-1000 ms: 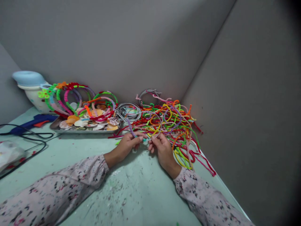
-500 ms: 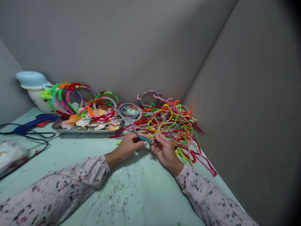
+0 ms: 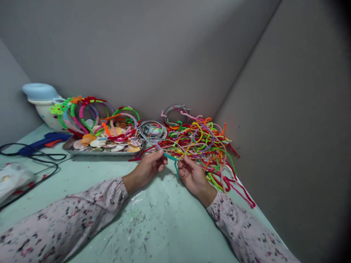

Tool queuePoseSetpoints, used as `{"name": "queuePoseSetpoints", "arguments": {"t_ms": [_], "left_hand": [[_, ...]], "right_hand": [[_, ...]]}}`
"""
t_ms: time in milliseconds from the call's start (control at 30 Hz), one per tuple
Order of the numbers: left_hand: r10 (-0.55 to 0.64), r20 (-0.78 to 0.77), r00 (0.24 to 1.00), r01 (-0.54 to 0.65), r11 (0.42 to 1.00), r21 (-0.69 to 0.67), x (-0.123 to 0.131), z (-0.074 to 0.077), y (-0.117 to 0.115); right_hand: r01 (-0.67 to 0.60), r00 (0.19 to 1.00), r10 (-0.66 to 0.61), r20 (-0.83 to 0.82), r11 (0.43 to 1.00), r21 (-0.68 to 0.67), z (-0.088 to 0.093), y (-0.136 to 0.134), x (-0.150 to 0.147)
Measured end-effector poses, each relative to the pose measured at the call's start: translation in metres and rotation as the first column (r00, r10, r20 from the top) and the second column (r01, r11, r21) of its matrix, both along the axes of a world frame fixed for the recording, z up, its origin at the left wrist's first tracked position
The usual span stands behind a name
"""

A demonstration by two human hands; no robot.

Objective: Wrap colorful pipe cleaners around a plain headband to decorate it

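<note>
A teal stem [image 3: 172, 158] is pinched at both ends by the left hand [image 3: 149, 167] and right hand [image 3: 192, 174], fingertips pressed tight on it, low over the table [image 3: 156, 223] beside the pile [image 3: 204, 140]. A wire hoop [image 3: 175, 143] seems gripped too, though this is hard to tell. The loose tail could be snagged by the pile and the pinch lost.

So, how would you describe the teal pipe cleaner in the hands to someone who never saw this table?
Find the tangled pile of coloured pipe cleaners in the far right corner of the table. Just before it the left hand and right hand meet, with the teal pipe cleaner between them. Unlike the pile's strands, it is pinched in fingers, one end bent downward.
</note>
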State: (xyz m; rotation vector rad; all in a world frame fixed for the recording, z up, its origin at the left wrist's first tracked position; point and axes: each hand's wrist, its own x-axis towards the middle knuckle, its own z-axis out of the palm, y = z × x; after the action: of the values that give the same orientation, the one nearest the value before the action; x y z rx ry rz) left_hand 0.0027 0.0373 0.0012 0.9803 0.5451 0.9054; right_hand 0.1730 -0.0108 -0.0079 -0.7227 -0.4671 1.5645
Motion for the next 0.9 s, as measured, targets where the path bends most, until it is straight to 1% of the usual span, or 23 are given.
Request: {"name": "queuePoseSetpoints", "arguments": {"t_ms": [100, 233, 333, 433, 633, 767, 900], "left_hand": [[-0.013, 0.022, 1.000, 0.013, 0.999, -0.033, -0.0004, 0.0015, 0.0004], [-0.014, 0.029, 0.999, 0.015, 0.998, -0.054, -0.0010, 0.0027, 0.0003], [-0.024, 0.047, 0.999, 0.027, 0.999, -0.046, -0.0013, 0.0022, 0.0010], [-0.028, 0.023, 0.999, 0.029, 0.999, -0.022, -0.0014, -0.0008, 0.0023], [-0.009, -0.038, 0.999, 0.008, 1.000, -0.027, -0.0019, -0.0064, 0.0028], [-0.016, -0.072, 0.997, 0.017, 1.000, 0.013, -0.0020, -0.0042, 0.0001], [-0.024, -0.093, 0.995, 0.025, 1.000, 0.015, -0.0019, -0.0014, -0.0017]], "right_hand": [[-0.010, 1.000, 0.011, 0.017, 1.000, -0.017, 0.0002, -0.0002, -0.0006], [-0.016, 0.999, 0.016, 0.051, 1.000, 0.003, -0.0001, 0.0002, -0.0015], [-0.020, 0.998, 0.020, 0.062, 1.000, -0.006, 0.0002, 0.0005, -0.0023], [-0.012, 0.998, 0.013, 0.064, 1.000, -0.008, 0.0003, 0.0009, -0.0027], [-0.006, 0.998, 0.006, 0.070, 1.000, -0.003, -0.0016, 0.0021, -0.0011], [0.000, 0.998, 0.000, 0.067, 1.000, -0.004, -0.0023, 0.0025, -0.0011], [0.001, 0.998, -0.001, 0.065, 1.000, 0.004, -0.0016, 0.0024, -0.0022]]}}
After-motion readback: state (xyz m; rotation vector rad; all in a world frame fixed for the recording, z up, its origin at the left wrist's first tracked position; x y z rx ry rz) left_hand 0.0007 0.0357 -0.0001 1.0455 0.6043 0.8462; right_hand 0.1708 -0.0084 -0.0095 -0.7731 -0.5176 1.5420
